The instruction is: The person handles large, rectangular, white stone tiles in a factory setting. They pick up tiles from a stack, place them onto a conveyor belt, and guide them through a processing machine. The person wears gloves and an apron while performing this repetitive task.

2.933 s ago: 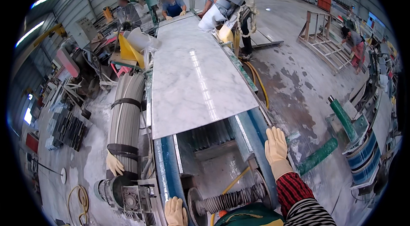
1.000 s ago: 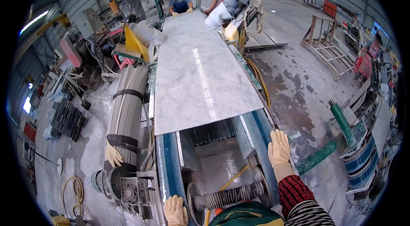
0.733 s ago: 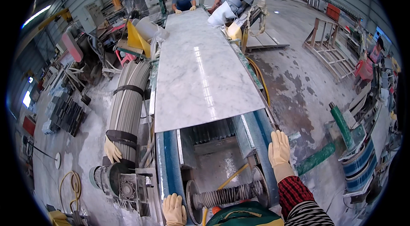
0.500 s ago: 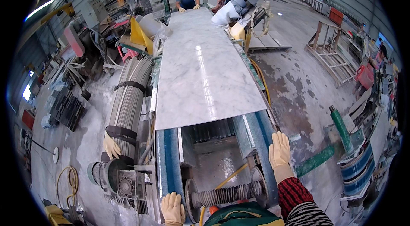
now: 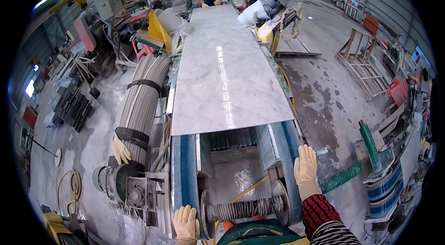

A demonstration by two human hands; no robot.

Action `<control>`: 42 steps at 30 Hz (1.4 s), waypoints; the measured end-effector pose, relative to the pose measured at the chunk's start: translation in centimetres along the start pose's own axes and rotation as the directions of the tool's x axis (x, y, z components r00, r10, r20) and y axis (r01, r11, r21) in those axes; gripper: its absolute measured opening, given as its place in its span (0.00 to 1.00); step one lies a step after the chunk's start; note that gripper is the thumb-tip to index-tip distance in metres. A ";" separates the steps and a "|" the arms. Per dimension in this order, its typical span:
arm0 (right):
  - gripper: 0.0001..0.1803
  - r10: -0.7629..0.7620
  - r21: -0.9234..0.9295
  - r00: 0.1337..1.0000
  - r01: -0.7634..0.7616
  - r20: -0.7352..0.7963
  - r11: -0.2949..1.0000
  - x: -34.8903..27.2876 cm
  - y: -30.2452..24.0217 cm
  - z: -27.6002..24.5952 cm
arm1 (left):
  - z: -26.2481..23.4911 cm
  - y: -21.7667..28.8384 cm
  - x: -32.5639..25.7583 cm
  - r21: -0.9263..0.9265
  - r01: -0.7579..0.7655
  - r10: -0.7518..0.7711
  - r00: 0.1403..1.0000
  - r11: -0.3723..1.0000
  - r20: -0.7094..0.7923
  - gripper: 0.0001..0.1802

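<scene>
Long white-grey marble slab [image 5: 229, 71] lies ahead of both hands, long axis running away along blue conveyor belts [image 5: 185, 166].

Right hand [image 5: 305, 165], gloved, flat and unclenched on right belt, nearer slab edge.

Left hand [image 5: 186, 223], gloved, laid loose at left belt end; nothing grasped.

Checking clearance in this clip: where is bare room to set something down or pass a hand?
The marble slab is bare along its middle. The open bay between the blue belts is free. Crowded: left hand and right hand on the belts, roller between, rod bundle beside.
</scene>
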State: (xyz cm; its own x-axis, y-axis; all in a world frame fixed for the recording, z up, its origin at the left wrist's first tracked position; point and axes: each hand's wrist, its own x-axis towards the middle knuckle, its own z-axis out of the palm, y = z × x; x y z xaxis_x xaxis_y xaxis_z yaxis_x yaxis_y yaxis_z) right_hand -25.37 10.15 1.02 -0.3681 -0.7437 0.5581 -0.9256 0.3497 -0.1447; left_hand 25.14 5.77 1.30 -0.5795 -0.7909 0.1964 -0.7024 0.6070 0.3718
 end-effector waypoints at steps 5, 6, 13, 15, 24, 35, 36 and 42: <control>0.19 -0.005 -0.025 1.000 0.005 -0.008 1.000 -0.4 0.5 -0.4 | 0.3 -0.1 0.2 -0.007 -0.009 0.009 1.000 1.000 0.021 0.25; 0.19 -0.011 -0.029 1.000 0.011 -0.008 1.000 -0.4 0.4 -0.6 | 0.4 -0.1 0.1 -0.008 -0.009 0.009 1.000 1.000 0.016 0.26; 0.21 -0.018 -0.058 1.000 0.018 0.008 0.998 -1.2 1.1 0.5 | 0.3 0.1 0.5 0.076 -0.083 0.090 0.991 0.994 -0.103 0.22; 0.22 -0.014 -0.057 1.000 0.015 0.019 0.998 -1.3 1.1 0.6 | 0.4 0.1 0.4 0.084 -0.086 0.095 0.989 0.993 -0.115 0.22; 0.23 0.021 -0.059 0.998 -0.018 0.055 0.998 -2.0 1.3 0.6 | 0.3 0.0 -0.3 0.002 -0.021 0.021 1.000 1.000 -0.015 0.24; 0.22 0.021 -0.005 0.998 -0.021 0.052 1.000 -1.0 0.1 -1.2 | 1.4 0.0 -0.2 0.149 -0.145 0.174 0.964 0.978 -0.202 0.20; 0.22 -0.007 0.025 0.998 0.006 0.057 1.000 -0.9 0.3 -1.0 | 1.6 -0.2 -0.7 0.121 -0.109 0.126 0.982 0.987 -0.141 0.21; 0.16 -0.111 0.301 0.990 0.079 0.091 0.950 0.0 0.8 -1.4 | 2.6 0.4 -2.4 0.134 -0.090 0.102 0.991 0.987 -0.082 0.26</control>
State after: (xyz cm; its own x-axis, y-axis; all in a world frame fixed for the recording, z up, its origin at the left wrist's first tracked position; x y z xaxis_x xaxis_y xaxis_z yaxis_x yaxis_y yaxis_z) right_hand -26.04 11.22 2.08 -0.2693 -0.8264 0.4944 -0.9353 0.1021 -0.3389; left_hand 25.20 8.11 -1.36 -0.6119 -0.7289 0.3070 -0.6965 0.6805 0.2274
